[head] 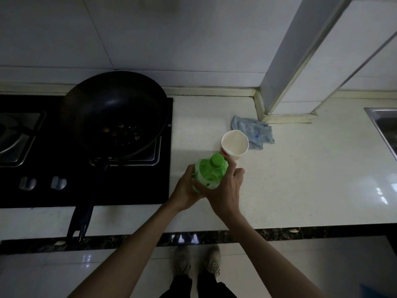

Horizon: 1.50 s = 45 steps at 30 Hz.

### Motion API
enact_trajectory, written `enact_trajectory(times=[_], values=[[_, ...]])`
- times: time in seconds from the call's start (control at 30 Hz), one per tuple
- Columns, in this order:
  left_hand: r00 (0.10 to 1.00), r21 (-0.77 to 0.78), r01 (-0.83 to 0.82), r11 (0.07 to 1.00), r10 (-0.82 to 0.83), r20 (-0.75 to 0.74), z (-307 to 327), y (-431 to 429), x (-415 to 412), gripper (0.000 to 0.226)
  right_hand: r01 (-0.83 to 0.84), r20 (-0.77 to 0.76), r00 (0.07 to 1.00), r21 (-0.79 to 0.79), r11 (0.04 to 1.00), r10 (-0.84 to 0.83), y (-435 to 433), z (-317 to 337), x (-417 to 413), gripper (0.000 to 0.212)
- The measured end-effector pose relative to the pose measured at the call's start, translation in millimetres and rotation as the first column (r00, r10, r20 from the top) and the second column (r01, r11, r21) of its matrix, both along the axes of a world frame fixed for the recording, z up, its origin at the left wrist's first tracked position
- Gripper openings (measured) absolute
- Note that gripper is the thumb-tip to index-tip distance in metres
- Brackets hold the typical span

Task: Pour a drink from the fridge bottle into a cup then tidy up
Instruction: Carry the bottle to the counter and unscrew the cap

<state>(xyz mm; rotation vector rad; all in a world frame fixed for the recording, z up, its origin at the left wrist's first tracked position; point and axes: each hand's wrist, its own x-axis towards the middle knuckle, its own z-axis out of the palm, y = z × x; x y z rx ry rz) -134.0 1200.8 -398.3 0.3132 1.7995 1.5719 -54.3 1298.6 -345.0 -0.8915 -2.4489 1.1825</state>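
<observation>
A green plastic bottle point(209, 175) with its green cap point(216, 160) on stands upright on the white counter, just in front of a paper cup point(234, 145). The cup is white inside, red low on its outside, and looks empty. My left hand point(185, 190) grips the bottle's body from the left. My right hand point(225, 190) wraps the bottle's shoulder from the right, its fingers curled close below the cap. The lower part of the bottle is hidden by my hands.
A black wok point(113, 112) with food scraps sits on the gas hob point(32, 147), its handle point(82, 214) reaching past the counter edge. A blue cloth point(251, 130) lies behind the cup. A steel sink point(384, 127) is at the far right, a wall column point(285, 67) behind.
</observation>
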Motion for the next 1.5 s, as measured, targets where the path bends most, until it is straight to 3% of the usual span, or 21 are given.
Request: enact_trajectory(times=[0.2, 0.37, 0.5, 0.6, 0.7, 0.83, 0.93, 1.1, 1.27, 1.37, 1.5], values=[[0.946, -0.008, 0.070, 0.998, -0.069, -0.318, 15, 4, -3, 0.093, -0.167, 0.059, 0.985, 0.072, 0.983, 0.163, 26, 32, 8, 0.088], [0.935, -0.074, 0.109, 0.991, -0.128, -0.329, 23, 7, -12, 0.079, -0.301, 0.101, 0.952, 0.448, 0.842, 0.287, 41, 57, -6, 0.061], [0.923, -0.091, 0.168, 0.982, -0.189, -0.335, 24, 4, -20, 0.079, -0.431, 0.166, 0.898, 0.519, 0.738, 0.407, 42, 66, -15, 0.038], [0.924, -0.051, 0.184, 0.982, -0.190, -0.333, 30, 5, -19, 0.087, -0.468, 0.227, 0.878, 0.583, 0.664, 0.421, 42, 73, -20, 0.034], [0.906, -0.005, 0.181, 0.984, -0.168, -0.387, 38, 11, -14, 0.097, -0.503, 0.313, 0.864, 0.592, 0.630, 0.395, 40, 82, -24, 0.039], [0.879, -0.009, 0.154, 0.988, -0.141, -0.455, 42, 12, -13, 0.079, -0.539, 0.418, 0.841, 0.582, 0.609, 0.344, 39, 90, -30, 0.048], [0.873, -0.024, 0.155, 0.988, -0.148, -0.465, 43, 9, -14, 0.077, -0.546, 0.438, 0.834, 0.568, 0.617, 0.335, 38, 90, -33, 0.048], [0.861, -0.055, 0.170, 0.984, -0.175, -0.478, 42, 11, -16, 0.075, -0.518, 0.396, 0.852, 0.550, 0.655, 0.342, 31, 81, -28, 0.046], [0.862, -0.066, 0.170, 0.983, -0.181, -0.473, 38, 10, -17, 0.077, -0.496, 0.265, 0.868, 0.523, 0.694, 0.420, 33, 70, -25, 0.030], [0.856, -0.087, 0.165, 0.982, -0.187, -0.481, 40, 10, -18, 0.078, -0.549, 0.220, 0.820, 0.567, 0.614, 0.529, 41, 69, -25, 0.026], [0.863, -0.085, 0.165, 0.983, -0.185, -0.470, 42, 9, -20, 0.074, -0.691, 0.319, 0.673, 0.591, 0.415, 0.667, 57, 79, -29, 0.023]])
